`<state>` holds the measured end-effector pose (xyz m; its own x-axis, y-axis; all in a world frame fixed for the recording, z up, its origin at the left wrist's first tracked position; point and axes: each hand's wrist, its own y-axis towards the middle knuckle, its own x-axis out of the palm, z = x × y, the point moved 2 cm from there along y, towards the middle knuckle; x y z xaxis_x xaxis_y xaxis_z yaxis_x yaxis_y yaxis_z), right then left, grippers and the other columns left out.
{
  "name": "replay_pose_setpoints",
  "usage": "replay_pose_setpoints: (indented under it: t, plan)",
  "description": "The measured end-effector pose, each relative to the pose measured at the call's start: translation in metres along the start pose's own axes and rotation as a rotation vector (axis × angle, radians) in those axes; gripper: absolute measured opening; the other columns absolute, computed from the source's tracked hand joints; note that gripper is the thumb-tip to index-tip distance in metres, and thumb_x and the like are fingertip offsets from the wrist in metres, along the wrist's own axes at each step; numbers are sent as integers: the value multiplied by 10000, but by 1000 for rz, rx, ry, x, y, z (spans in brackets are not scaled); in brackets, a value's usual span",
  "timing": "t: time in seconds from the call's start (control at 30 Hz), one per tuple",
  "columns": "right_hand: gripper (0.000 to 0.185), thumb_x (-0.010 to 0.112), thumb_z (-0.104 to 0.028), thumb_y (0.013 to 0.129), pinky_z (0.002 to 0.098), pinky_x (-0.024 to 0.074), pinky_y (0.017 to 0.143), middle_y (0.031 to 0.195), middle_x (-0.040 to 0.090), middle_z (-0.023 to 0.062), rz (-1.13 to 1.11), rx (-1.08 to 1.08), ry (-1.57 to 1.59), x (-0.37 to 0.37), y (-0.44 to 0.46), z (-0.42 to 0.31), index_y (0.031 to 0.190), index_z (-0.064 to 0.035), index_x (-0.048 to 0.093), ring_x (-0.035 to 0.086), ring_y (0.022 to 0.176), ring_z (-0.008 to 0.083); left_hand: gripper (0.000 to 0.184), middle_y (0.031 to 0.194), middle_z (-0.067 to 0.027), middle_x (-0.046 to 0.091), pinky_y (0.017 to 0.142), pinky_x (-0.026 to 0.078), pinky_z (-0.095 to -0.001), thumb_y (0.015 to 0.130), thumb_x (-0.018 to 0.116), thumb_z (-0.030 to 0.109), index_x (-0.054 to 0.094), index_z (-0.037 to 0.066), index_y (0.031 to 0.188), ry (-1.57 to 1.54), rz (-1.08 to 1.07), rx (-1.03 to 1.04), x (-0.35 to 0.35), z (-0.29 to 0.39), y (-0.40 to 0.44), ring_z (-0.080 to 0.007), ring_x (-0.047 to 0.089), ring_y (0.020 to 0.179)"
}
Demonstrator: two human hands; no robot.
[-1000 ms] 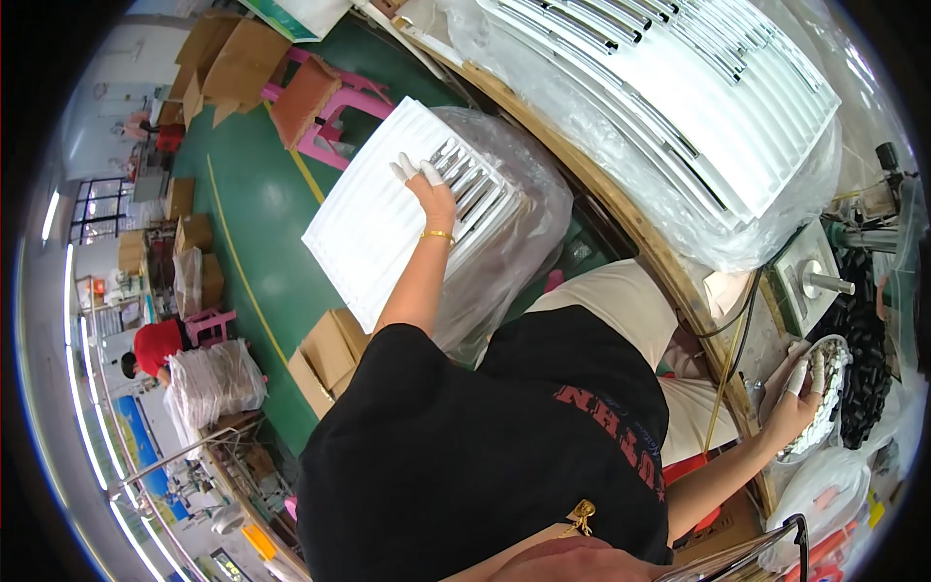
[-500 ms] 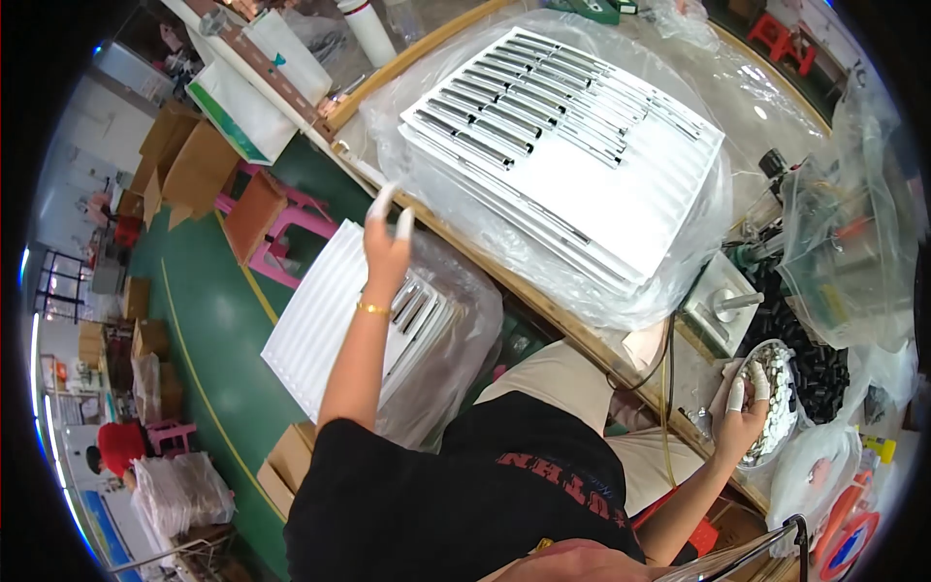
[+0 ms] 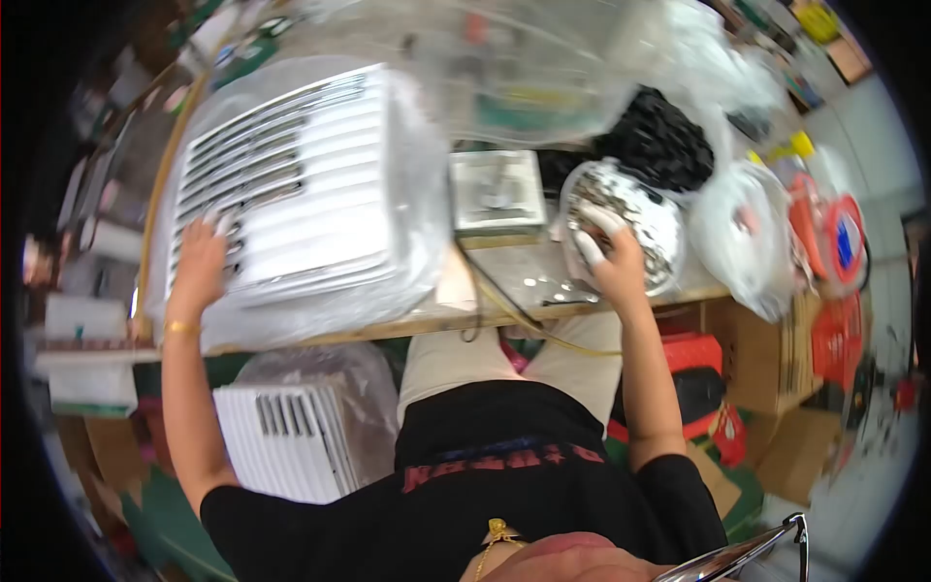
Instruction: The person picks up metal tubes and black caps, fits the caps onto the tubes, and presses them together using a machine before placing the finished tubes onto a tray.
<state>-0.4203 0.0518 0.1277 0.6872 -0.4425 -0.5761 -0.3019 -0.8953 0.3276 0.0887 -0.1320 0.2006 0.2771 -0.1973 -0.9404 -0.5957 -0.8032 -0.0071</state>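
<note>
Slender rods (image 3: 254,182), on white tray (image 3: 339,218): one o'clock from your nearer left hand (image 3: 204,257), long axis two-to-eight; finger gap indistinct. Right hand (image 3: 621,260): fingers apart at bowl (image 3: 669,281).

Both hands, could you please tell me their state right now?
Left hand: at the ridged white tray's edge; grip cannot be told.
Right hand: over the bowl of small pieces; grip cannot be told.

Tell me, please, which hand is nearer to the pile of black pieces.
Right. The right hand is at the bowl beside the black pile; the left hand is at the white tray stack, farther left.
</note>
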Motion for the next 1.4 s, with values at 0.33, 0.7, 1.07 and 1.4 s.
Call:
replay_pose_setpoints:
  t: [0.33,0.7,1.07,1.4]
  plan:
    - [247,717,-180,717,397,476,772,857,642,126,74,-142,-635,11,116,51,944,-84,704,598,842,293,531,1197,-241,459,977,359,-463,646,563,-119,476,-49,1165,-182,25,-110,6,-3,-7,-424,414,1147]
    - [283,673,-101,801,242,476,694,866,637,60,-53,101,88,32,95,22,1072,-36,619,569,735,103,379,981,-218,494,828,381,-480,673,562,-86,492,-34,1042,-247,72,-90,17,-22,-24,-423,456,986]
    - [290,651,-90,739,371,472,786,838,628,127,-245,-302,-513,44,63,3,1025,-40,654,575,874,269,381,928,-169,565,753,457,-364,697,536,-142,535,-30,1061,-368,125,-300,-11,-19,-31,-318,569,885]
    - [395,696,-153,783,273,464,697,918,661,91,-157,261,434,53,87,-58,1131,13,611,583,772,146,271,946,-99,647,771,471,-302,804,689,86,599,35,1054,-1251,371,72,-71,215,20,-202,616,835]
